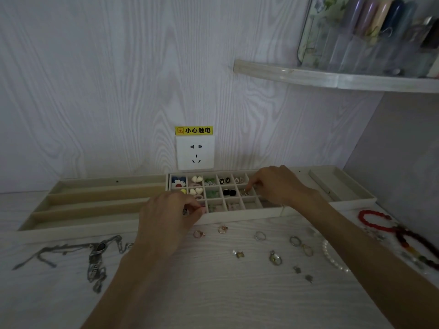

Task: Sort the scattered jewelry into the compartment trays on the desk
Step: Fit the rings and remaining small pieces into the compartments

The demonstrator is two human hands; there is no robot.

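Hands over the grid tray point(237, 213) now: the left hand point(169, 214) pinches a small pink piece point(201, 209) at the tray's front-left corner, and the right hand point(275, 184) reaches in, fingertips point(250, 186) curled down on a small ring point(244, 192) in a middle-row compartment. Loose rings point(260, 235) lie scattered on the surface point(213, 293) just in front.

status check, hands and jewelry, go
Left hand pinching a small piece at grid tray front edge. Right hand setting a ring into a cell. Rings loose on desk. Nothing blocking.
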